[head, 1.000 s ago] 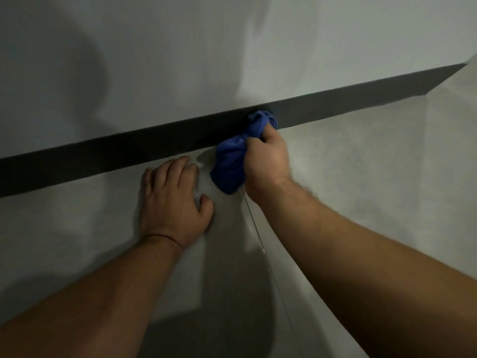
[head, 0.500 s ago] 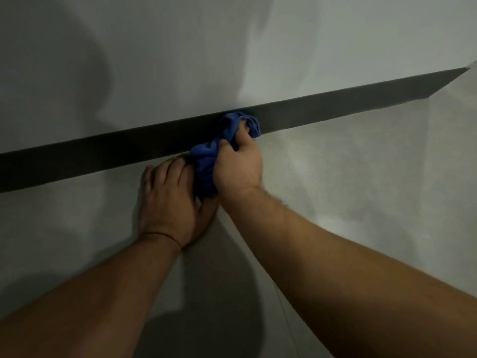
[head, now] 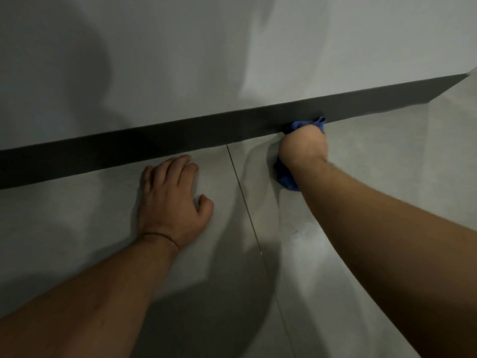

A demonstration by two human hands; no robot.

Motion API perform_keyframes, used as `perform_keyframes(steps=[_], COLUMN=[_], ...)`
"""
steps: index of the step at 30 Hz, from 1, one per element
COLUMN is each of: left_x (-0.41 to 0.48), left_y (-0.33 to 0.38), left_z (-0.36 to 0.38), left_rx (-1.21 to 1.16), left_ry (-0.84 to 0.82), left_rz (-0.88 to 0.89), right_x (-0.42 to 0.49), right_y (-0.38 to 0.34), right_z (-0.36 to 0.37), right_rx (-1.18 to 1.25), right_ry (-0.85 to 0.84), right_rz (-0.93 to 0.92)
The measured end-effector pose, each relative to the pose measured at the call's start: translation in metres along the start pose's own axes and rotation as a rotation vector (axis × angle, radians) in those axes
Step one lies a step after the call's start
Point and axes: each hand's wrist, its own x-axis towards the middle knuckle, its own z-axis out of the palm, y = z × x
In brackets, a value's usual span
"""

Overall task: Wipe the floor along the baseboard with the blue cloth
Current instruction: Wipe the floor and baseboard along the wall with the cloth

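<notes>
The right hand (head: 304, 147) is gripping the blue cloth (head: 286, 179), clenching the bunched fabric in a fist and pressing it down onto the floor (head: 382, 161). It is working right at the floor's far edge, where the floor meets the dark baseboard (head: 180, 142). One tuft of the cloth is sticking out past the knuckles and touching the foot of the baseboard. Another fold is showing beneath the wrist, on the side toward the left hand (head: 171, 200). The underside of that grip is lying out of view.

The left hand is resting palm down on the floor, well apart from the cloth and holding nothing. Its fingers (head: 180, 165) are lying released and nearly straight, pointing toward the baseboard and stopping just short of it, with the thumb bending slightly. A thin dark band (head: 161, 235) is circling the left wrist.

A grout line (head: 245, 202) is running across the floor from the baseboard toward the near edge, passing between the two hands. The pale wall (head: 180, 60) is rising above the baseboard, with soft shadows falling across it.
</notes>
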Motion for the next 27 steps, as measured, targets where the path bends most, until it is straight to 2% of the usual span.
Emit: perform_keyframes(steps=[3, 8, 14, 18, 21, 24, 27], left_x=[0.001, 0.0, -0.001, -0.002, -0.004, -0.008, -0.027], left_y=[0.001, 0.001, 0.0, 0.001, 0.0, -0.002, -0.016], left_z=[-0.001, -0.003, -0.004, -0.006, -0.008, -0.015, -0.02], left_rx=[0.006, 0.001, -0.003, -0.025, -0.048, -0.1, -0.172], left_ry=[-0.015, -0.031, -0.061, -0.087, -0.112, -0.081, 0.018], left_rz=[-0.007, -0.019, -0.025, -0.029, -0.043, -0.092, -0.185], right_x=[-0.014, -0.047, -0.086, -0.107, -0.103, -0.091, -0.08], right_y=[0.004, 0.011, -0.007, -0.015, -0.012, 0.003, 0.016], right_z=[0.019, 0.042, 0.063, 0.073, 0.063, 0.05, 0.042], right_rx=[-0.135, -0.065, -0.189, -0.423, -0.491, -0.39, -0.195], right_ry=[0.031, 0.122, 0.085, 0.033, -0.01, -0.065, 0.002], right_rz=[-0.11, -0.365, -0.567, -0.783, -0.88, -0.873, -0.648])
